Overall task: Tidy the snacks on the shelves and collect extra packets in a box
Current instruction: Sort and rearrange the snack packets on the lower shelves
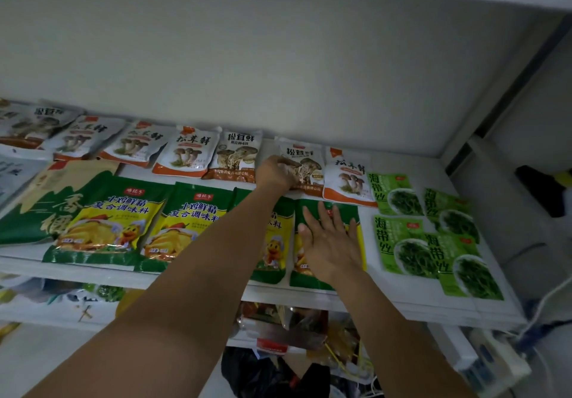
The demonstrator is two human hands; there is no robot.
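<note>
A white shelf [402, 301] carries rows of snack packets. Along the back lie several white mushroom packets [188, 153]. My left hand [277, 173] reaches to the back row and pinches the left edge of one mushroom packet [305, 162]. In front lie several green and yellow chicken seasoning packets [105, 224]. My right hand [332, 242] rests flat, fingers straight, on the rightmost seasoning packet [309, 281]. Several green seaweed packets [402, 242] lie at the shelf's right end.
A large green and tan bag [46, 205] lies at the left of the shelf. A lower shelf holds mixed packets [278, 326]. Dark items sit on the floor below [263, 373]. A power strip with cables [492, 357] is at lower right, by the wall.
</note>
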